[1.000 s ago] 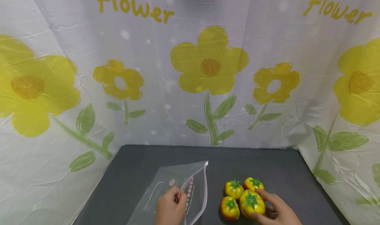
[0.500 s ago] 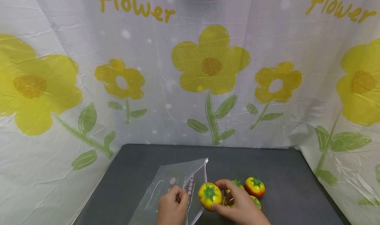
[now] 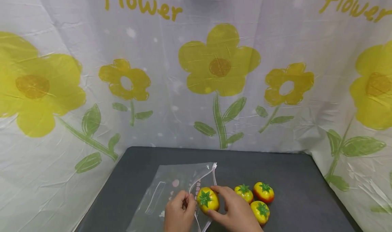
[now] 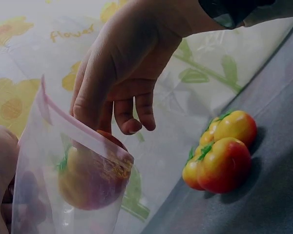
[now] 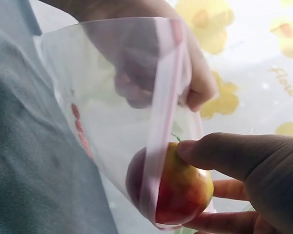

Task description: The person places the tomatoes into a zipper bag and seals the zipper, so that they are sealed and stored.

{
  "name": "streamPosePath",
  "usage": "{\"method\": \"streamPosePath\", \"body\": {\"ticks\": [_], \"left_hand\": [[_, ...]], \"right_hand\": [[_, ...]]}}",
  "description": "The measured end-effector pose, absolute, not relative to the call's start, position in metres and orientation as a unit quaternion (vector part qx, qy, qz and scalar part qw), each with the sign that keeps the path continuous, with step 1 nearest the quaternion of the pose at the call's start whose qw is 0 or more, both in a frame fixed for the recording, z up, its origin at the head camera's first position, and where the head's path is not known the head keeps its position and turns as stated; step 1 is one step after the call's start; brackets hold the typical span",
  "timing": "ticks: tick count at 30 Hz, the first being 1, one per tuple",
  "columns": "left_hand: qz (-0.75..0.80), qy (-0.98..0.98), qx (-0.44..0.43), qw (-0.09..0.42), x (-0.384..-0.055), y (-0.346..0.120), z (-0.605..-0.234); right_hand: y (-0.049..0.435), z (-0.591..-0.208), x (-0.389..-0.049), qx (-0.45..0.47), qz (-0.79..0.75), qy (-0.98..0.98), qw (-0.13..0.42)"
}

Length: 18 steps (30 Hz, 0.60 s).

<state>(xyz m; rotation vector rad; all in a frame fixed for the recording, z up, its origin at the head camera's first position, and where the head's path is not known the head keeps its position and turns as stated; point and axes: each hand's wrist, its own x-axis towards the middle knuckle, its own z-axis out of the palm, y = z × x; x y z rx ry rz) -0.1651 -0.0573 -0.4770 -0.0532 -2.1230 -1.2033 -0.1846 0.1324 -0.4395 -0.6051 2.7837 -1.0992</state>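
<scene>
A clear zip bag (image 3: 171, 191) lies on the dark table (image 3: 275, 164). My left hand (image 3: 179, 213) pinches its upper lip and holds the mouth open (image 5: 195, 83). My right hand (image 3: 232, 208) grips a yellow-red toy tomato (image 3: 207, 199) with a green stem cap, right at the bag's mouth. In the right wrist view the tomato (image 5: 183, 190) sits partly past the zip strip (image 5: 158, 122). In the left wrist view the tomato (image 4: 90, 178) shows through the plastic under my right hand (image 4: 122, 68). Three more toy tomatoes (image 3: 255, 199) sit clustered on the table to the right (image 4: 222, 153).
A white cloth printed with yellow flowers (image 3: 218, 60) hangs behind the table and on both sides. Bare dark table surface lies behind the bag and to the right of the tomatoes.
My right hand lifted one tomato from the cluster and carried it left to the bag's mouth. My left hand kept its hold on the bag's lip.
</scene>
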Motion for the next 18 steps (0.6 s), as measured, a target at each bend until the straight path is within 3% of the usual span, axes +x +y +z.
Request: {"method": "streamPosePath", "body": {"ticks": [10, 18], "left_hand": [[-0.458, -0.822, -0.004, 0.340, -0.167, -0.056, -0.477], [-0.465, -0.814, -0.007, 0.348, -0.169, -0.057, -0.479]], "right_hand": [[0.130, -0.445, -0.184, -0.190, -0.352, 0.915, 0.047], [0.158, -0.448, -0.176, -0.174, -0.406, 0.895, 0.055]]}}
